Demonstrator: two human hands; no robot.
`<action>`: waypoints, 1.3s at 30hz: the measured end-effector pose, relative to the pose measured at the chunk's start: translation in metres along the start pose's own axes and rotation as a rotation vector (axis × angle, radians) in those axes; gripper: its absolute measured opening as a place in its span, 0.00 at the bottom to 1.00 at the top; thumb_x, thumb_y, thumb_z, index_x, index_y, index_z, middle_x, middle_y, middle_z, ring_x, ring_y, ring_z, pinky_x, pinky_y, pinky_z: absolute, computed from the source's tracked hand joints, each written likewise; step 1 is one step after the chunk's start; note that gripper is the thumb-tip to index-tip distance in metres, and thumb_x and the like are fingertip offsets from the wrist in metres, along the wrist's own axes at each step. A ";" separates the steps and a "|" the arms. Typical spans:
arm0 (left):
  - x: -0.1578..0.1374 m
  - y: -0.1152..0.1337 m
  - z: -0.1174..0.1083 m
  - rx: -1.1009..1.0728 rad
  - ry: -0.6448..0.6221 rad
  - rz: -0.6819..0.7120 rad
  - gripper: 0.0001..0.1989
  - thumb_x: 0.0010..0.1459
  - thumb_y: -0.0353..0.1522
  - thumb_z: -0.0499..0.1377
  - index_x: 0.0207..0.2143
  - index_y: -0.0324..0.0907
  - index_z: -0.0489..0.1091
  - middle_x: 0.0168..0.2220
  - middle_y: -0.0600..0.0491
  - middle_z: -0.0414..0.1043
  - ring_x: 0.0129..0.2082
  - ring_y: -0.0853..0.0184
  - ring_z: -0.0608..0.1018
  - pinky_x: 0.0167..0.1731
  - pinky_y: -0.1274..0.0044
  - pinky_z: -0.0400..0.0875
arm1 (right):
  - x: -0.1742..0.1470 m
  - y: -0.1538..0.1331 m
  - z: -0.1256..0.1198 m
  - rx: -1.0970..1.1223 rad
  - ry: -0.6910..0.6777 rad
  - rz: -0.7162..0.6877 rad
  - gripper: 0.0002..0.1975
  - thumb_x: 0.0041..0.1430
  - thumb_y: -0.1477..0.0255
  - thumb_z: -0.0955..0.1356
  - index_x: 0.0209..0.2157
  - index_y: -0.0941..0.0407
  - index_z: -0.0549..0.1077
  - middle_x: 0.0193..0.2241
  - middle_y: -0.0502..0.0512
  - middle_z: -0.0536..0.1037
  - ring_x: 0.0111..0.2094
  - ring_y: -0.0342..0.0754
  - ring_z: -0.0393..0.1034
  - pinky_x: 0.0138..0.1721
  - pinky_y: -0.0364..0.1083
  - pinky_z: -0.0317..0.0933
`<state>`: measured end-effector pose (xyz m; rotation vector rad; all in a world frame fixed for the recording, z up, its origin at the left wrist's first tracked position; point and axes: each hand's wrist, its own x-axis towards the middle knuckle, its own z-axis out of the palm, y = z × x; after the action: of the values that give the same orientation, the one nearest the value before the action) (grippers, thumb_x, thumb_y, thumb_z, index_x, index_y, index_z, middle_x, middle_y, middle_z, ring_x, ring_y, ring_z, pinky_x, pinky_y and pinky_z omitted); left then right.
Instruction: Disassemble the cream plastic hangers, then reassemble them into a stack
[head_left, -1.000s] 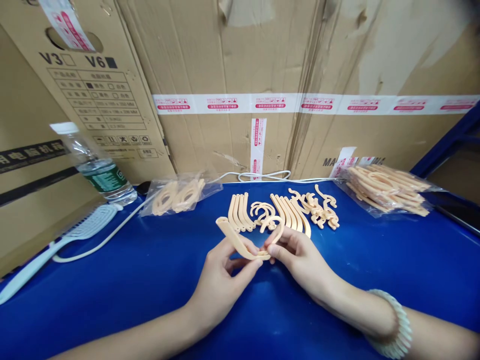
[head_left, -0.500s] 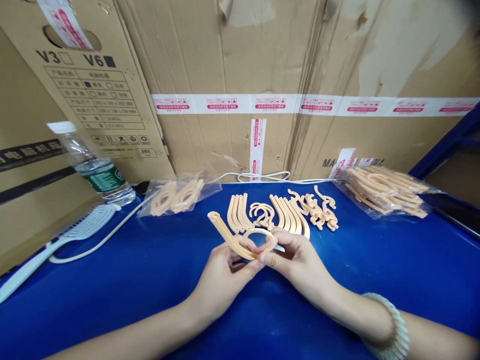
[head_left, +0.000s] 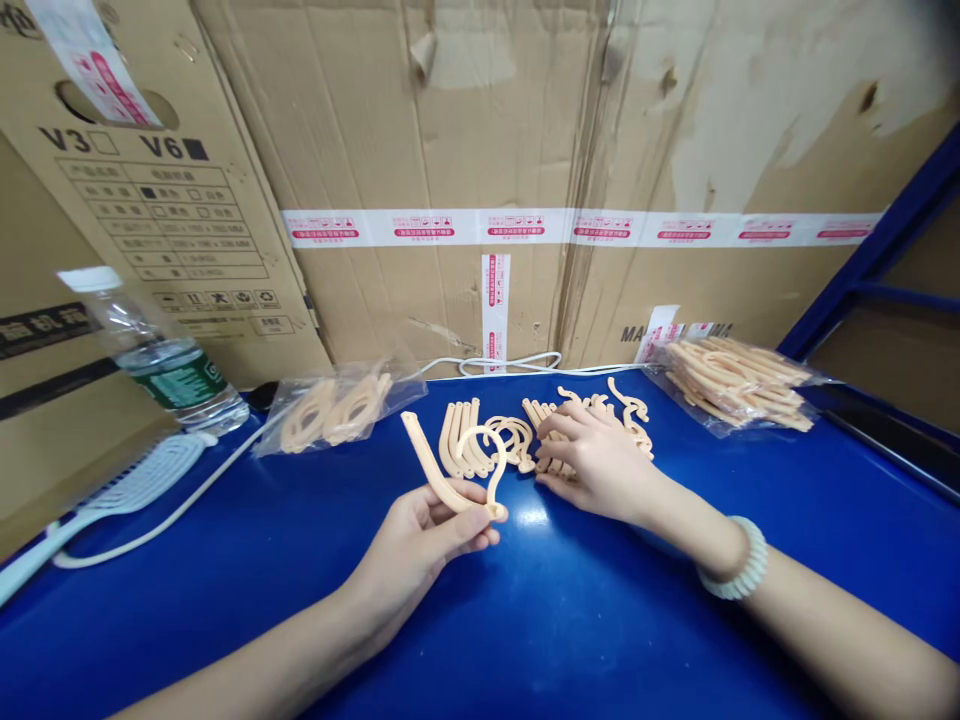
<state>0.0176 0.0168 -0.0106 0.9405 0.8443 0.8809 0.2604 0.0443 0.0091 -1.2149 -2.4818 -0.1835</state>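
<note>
In my left hand (head_left: 435,535), fingers and thumb pinch a peach-coloured plastic hanger arm (head_left: 427,470) together with a round hanger hook (head_left: 501,455). The two pieces meet at the hook's lower end, by my thumb tip. My right hand (head_left: 596,455) reaches over the right row of loose hanger arms (head_left: 531,410), fingers bent and spaced apart; whether it grips one is partly hidden. Between the rows lie several loose hooks (head_left: 517,437), and the left row of hanger arms (head_left: 454,430) stands behind the held pieces. Small S-shaped pieces (head_left: 634,405) lie partly behind my right hand.
Clear bags of similar parts lie at the back left (head_left: 337,410) and back right (head_left: 739,380). A water bottle (head_left: 169,370), a pale hairbrush (head_left: 142,475) and a white cable (head_left: 187,515) are on the left. Cardboard boxes (head_left: 420,310) stand behind the blue table (head_left: 525,620).
My right hand has let go of the hook and moved forward and right to the row of arms. My left hand keeps the arm and hook, now slightly lower and further left.
</note>
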 end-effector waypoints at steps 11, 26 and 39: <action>-0.003 0.002 0.002 -0.037 0.041 0.002 0.17 0.41 0.33 0.75 0.32 0.36 0.75 0.31 0.48 0.80 0.31 0.68 0.79 0.38 0.78 0.73 | 0.002 0.004 0.017 0.466 0.269 0.207 0.07 0.64 0.73 0.64 0.34 0.55 0.73 0.35 0.56 0.70 0.37 0.49 0.67 0.40 0.49 0.62; -0.002 0.000 0.004 -0.054 0.022 0.078 0.15 0.42 0.31 0.74 0.30 0.38 0.72 0.30 0.55 0.75 0.33 0.70 0.77 0.40 0.77 0.72 | -0.004 -0.070 0.007 1.820 0.279 0.572 0.13 0.56 0.60 0.71 0.34 0.54 0.70 0.36 0.53 0.77 0.31 0.43 0.69 0.34 0.45 0.63; -0.001 -0.007 0.003 0.067 -0.015 0.170 0.19 0.46 0.32 0.72 0.36 0.42 0.65 0.31 0.57 0.77 0.32 0.70 0.78 0.37 0.78 0.74 | -0.005 -0.072 0.025 1.914 0.208 0.740 0.12 0.44 0.70 0.78 0.31 0.57 0.77 0.31 0.50 0.77 0.30 0.40 0.68 0.36 0.42 0.61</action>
<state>0.0214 0.0131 -0.0155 1.0883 0.7934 0.9950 0.2002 0.0027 -0.0123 -0.8092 -0.8467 1.6379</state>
